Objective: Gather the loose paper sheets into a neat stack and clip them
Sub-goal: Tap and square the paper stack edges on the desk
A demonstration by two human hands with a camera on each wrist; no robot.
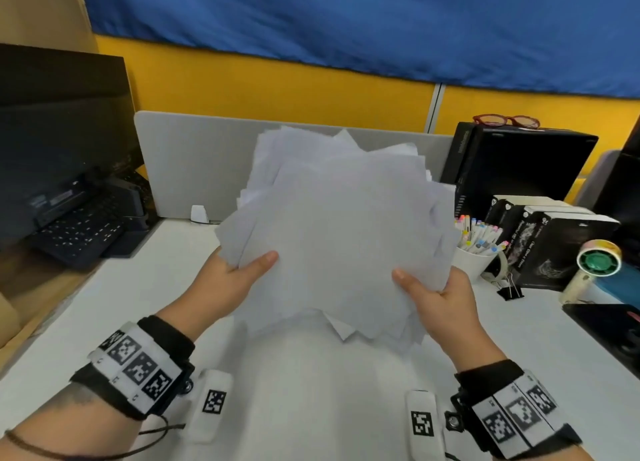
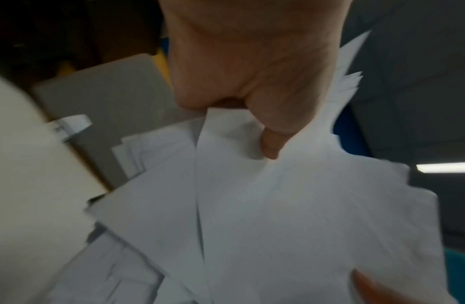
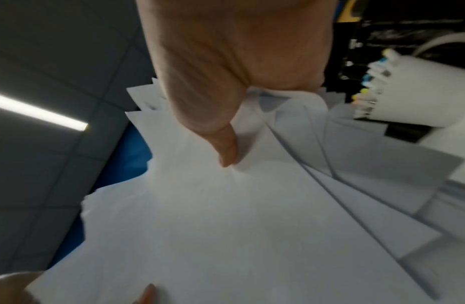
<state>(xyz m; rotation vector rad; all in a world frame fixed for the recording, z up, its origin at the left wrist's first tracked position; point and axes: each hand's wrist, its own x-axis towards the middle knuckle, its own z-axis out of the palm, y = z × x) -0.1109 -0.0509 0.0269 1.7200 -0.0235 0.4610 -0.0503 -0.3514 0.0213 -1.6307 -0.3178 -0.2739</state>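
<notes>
Holding a messy bunch of paper sheets (image 1: 332, 225) up off the white counter (image 1: 311, 391), left hand (image 1: 232, 280) pinching the left edge with its thumb on top, right hand (image 1: 440, 298) pinching the right edge the same way. Edges stick out everywhere. Black binder clip (image 1: 509, 290) sits on the counter off to the right, by the cup of markers (image 1: 474, 253).

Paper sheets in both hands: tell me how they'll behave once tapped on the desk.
The sheets look floppy: they pucker under the right hand's thumb. They are fanned, corners jutting every way, so they probably slide easily and could spill. The left hand pinches only an edge, so the far end may sag.
</notes>
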